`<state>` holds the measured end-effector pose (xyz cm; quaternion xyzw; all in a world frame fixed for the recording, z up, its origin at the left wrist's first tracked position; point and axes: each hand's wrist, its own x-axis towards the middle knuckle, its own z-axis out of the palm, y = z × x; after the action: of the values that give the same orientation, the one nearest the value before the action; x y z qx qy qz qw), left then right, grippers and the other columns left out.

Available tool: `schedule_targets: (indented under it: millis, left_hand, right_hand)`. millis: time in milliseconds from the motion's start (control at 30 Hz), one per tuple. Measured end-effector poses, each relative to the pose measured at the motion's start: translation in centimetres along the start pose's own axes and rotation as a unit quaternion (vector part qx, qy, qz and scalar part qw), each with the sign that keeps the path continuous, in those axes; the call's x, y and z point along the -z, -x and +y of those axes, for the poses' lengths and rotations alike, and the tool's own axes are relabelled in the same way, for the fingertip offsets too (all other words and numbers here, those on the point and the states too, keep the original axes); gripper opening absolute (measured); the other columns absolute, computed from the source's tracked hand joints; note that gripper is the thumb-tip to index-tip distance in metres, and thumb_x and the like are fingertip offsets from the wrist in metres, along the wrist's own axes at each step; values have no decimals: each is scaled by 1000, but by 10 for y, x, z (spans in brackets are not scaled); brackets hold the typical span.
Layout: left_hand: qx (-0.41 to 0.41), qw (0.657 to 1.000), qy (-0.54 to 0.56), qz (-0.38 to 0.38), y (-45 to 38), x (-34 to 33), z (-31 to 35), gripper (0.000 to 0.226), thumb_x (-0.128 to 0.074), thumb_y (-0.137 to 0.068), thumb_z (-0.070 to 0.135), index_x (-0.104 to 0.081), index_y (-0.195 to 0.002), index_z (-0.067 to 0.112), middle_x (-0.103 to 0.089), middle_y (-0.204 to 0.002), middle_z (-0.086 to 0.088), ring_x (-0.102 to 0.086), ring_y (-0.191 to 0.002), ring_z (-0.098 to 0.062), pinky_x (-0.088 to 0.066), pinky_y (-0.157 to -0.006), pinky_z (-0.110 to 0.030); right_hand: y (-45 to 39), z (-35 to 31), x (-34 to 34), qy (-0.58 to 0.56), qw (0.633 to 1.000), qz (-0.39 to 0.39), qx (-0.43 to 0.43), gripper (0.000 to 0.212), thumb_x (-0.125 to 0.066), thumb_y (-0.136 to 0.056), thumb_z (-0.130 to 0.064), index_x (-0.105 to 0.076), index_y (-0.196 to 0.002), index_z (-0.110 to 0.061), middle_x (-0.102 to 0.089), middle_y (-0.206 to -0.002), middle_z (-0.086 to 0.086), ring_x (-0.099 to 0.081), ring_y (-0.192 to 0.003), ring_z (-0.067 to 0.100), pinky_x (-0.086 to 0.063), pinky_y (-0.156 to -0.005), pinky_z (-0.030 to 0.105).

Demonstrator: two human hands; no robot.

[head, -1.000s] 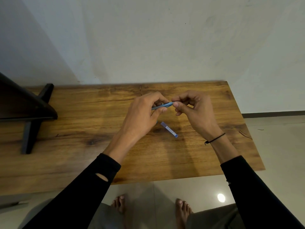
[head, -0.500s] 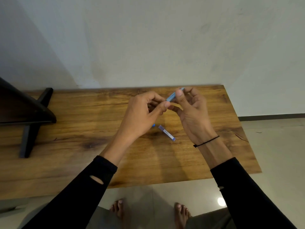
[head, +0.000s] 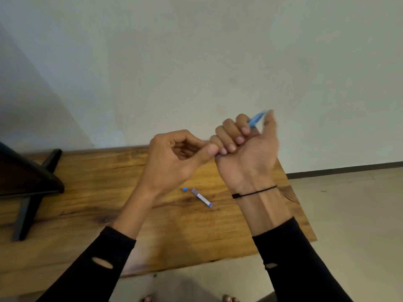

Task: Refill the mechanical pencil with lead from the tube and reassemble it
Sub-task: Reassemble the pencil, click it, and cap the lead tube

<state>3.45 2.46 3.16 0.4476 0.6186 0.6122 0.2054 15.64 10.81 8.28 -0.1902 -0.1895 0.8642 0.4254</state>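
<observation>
My right hand (head: 246,149) is raised palm-up above the table with its fingers curled around the blue mechanical pencil (head: 256,119), whose upper end pokes out between fingers and thumb. My left hand (head: 174,162) pinches its thumb and forefinger together right against the lower end of that fist; what it pinches is hidden. On the wooden table (head: 87,192) below lie a small blue cap (head: 185,189) and, just to its right, the lead tube (head: 201,197), lying diagonally.
A black stand with angled legs (head: 30,184) sits at the table's left end. A plain wall rises behind the table. The table's right edge drops to a tiled floor (head: 349,214). My bare toes show at the bottom.
Both hands have risen from low over the table. The pencil went from lying level between them to standing tilted in my right fist. The blue cap now lies on the table.
</observation>
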Motion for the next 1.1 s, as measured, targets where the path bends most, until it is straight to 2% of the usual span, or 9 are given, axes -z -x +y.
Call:
schedule_targets:
  millis: [100, 133, 233, 333, 467, 667, 833, 1000, 1100]
  left_hand:
    - [-1, 995, 80, 53, -9, 15, 14, 41, -72, -97, 41, -81, -92, 1, -83, -80, -8, -79, -69, -22, -62, -66, -27]
    - [3, 993, 85, 82, -12, 19, 16, 38, -69, -101, 35, -80, -91, 0, -82, -78, -6, -78, -68, -19, -60, -65, -24]
    - [3, 989, 46, 138, -17, 26, 19, 29, -67, -106, 25, -80, -86, 9, -80, -75, 3, -75, -68, -14, -60, -67, -24]
    - [-11, 987, 26, 161, -20, 25, 20, 24, -71, -104, 24, -79, -82, 16, -81, -76, 7, -76, -69, -15, -64, -70, -29]
    - [-35, 987, 4, 154, -18, 19, 27, 20, -73, -96, 35, -80, -83, 22, -82, -79, -1, -78, -70, -20, -67, -73, -39]
    - [-44, 989, -33, 137, -15, 15, 29, 24, -75, -95, 34, -81, -86, 12, -81, -80, -2, -79, -69, -18, -68, -74, -47]
    - [-43, 988, -37, 146, -15, 14, 30, 19, -76, -96, 27, -81, -87, 12, -81, -80, -2, -78, -68, -17, -67, -74, -50]
    - [-52, 988, -46, 140, -14, 16, 32, 12, -77, -95, 29, -80, -85, 22, -81, -80, 1, -78, -69, -17, -67, -74, -49]
    - [-53, 988, -43, 137, -14, 16, 32, 11, -78, -95, 28, -80, -85, 23, -81, -79, 1, -78, -69, -18, -67, -75, -51]
  right_hand:
    - [12, -31, -17, -50, 997, -45, 24, 62, -35, -102, -65, -28, -60, -20, -20, -50, -5, -12, -46, 13, -13, -44, 28]
    - [16, -40, -22, -61, 996, -57, 31, 62, -36, -102, -64, -29, -58, -20, -20, -49, -5, -13, -45, 13, -14, -44, 28]
    - [28, -56, -34, -84, 992, -80, 43, 61, -33, -101, -58, -29, -54, -20, -19, -47, -5, -11, -45, 14, -14, -44, 27]
    - [36, -60, -42, -94, 991, -86, 45, 60, -32, -101, -56, -28, -54, -20, -18, -47, -5, -9, -46, 14, -13, -45, 28]
    - [41, -63, -47, -99, 991, -82, 43, 58, -33, -101, -55, -27, -55, -20, -18, -48, -5, -9, -47, 13, -13, -44, 27]
    - [43, -66, -49, -110, 990, -78, 36, 59, -34, -102, -55, -26, -55, -20, -17, -47, -6, -9, -47, 13, -14, -44, 27]
    - [46, -69, -53, -127, 989, -74, 35, 61, -33, -104, -55, -25, -54, -21, -15, -49, -6, -9, -47, 13, -13, -43, 25]
    - [50, -71, -58, -132, 988, -72, 38, 61, -32, -104, -54, -26, -54, -20, -12, -52, -7, -8, -48, 13, -12, -44, 25]
    - [50, -71, -58, -135, 988, -73, 37, 62, -32, -105, -55, -26, -54, -20, -13, -51, -7, -8, -47, 13, -13, -42, 25]
